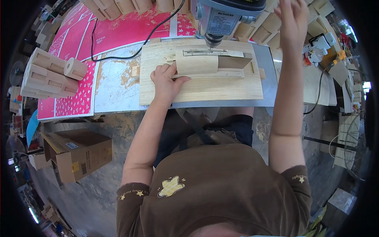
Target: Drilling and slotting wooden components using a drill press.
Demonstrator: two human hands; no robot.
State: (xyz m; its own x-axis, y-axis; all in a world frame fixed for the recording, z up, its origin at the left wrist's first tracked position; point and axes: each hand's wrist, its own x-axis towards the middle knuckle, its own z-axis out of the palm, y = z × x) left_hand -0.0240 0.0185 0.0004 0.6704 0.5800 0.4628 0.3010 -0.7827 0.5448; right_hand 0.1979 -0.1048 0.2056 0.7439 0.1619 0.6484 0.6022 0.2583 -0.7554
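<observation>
My left hand (165,82) is closed at the left end of a pale wooden cylinder (197,65), its thumb along the near side. The cylinder lies in a wooden jig with narrow strips, fixed on a flat board (213,90). To its right stands a brownish flat piece (235,61) of the jig. Above the jig hangs a bench drill (225,17), its chuck (213,40) over the jig's far strip. My right hand (293,17) is raised beside the drill, at the picture's upper edge. Its fingertips are partly cut off, and whatever they touch is hidden.
Notched wooden cylinders (53,75) are stacked on the table's left, with more along the back. A black cable (136,55) loops over the pink, sawdust-strewn covering (126,29). White containers (316,49) stand at right. A cardboard box (81,154) sits on the floor at left.
</observation>
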